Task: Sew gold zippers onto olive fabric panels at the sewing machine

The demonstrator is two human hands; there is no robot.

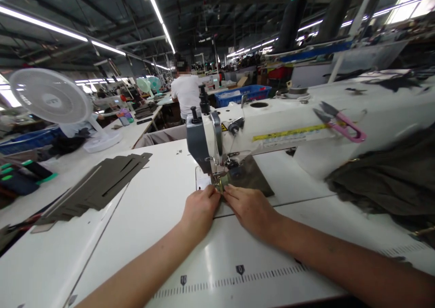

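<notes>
Two bare hands, the left hand (200, 210) and the right hand (249, 210), sit almost touching at the sewing machine's presser foot (219, 184), fingers curled down onto a dark olive fabric piece (251, 177). Neither hand is spread wide; can't tell if they're pinching the fabric or just pressing it flat. Fabric lies on the machine bed under the foot, running back behind the machine head (207, 138), which blocks part of it from view. Pink-handled thread snips (341, 124) rest on the machine arm. Loose dark fabric pile (384, 176) at right, on the white sewing table (136, 253). Stack of cut olive strips (98, 185) at left, beside the hands but well apart. Printed measuring scale (231, 281) along the table's near edge. Further off: white fan (50, 95), blue crate (243, 95), co-worker in white shirt (186, 93).
</notes>
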